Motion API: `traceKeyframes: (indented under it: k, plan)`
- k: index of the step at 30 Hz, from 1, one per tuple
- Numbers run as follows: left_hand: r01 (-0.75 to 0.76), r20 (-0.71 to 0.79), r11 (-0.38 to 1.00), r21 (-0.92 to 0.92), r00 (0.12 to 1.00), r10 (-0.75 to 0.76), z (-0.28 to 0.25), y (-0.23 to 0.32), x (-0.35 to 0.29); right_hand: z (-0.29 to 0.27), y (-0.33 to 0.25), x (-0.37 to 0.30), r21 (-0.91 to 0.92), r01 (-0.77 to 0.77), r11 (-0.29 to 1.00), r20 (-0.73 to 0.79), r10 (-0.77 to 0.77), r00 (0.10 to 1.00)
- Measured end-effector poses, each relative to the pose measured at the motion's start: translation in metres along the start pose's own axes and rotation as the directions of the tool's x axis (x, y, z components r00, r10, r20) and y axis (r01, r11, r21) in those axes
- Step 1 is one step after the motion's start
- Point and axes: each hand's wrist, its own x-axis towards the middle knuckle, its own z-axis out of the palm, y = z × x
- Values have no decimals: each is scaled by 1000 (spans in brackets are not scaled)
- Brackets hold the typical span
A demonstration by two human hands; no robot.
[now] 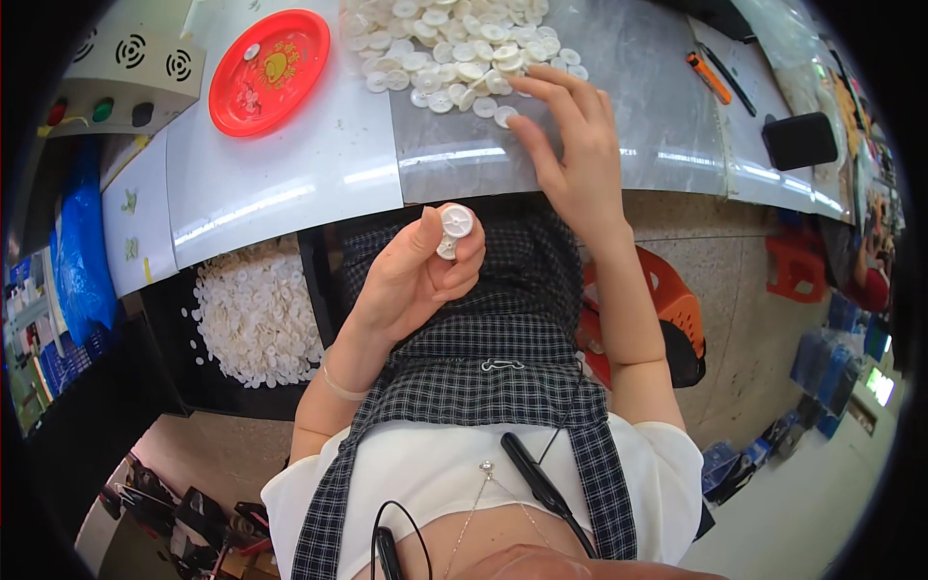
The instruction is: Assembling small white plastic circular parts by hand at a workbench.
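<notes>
Left hand (416,275), frame centre: thumb and fingers closed on one small white round part (453,228), held above the lap. Right hand (570,145), upper centre: fingers spread, empty, fingertips touching the edge of the loose pile of white discs (454,48) on the table (290,184). Progress, as judged: one part in hand; the pile remains large. A second heap (256,314) fills the black tray at left. The red plate (269,70), upper left, holds one piece.

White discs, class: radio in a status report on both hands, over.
Left hand pinching one white disc in its fingers. Right hand fingertips on disc pile. Red plate aside, nothing blocking.
</notes>
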Motion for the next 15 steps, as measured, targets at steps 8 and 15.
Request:
traceKeyframes:
  k: [8,15]
  plan:
    - [-48,-2,995,-86,999,48,0,-2,3,15,4,-9,-13,62,998,41,-61,997]
    - [-106,-162,986,132,979,127,7,2,4,11,13,-16,-71,91,993,-26,-93,995]
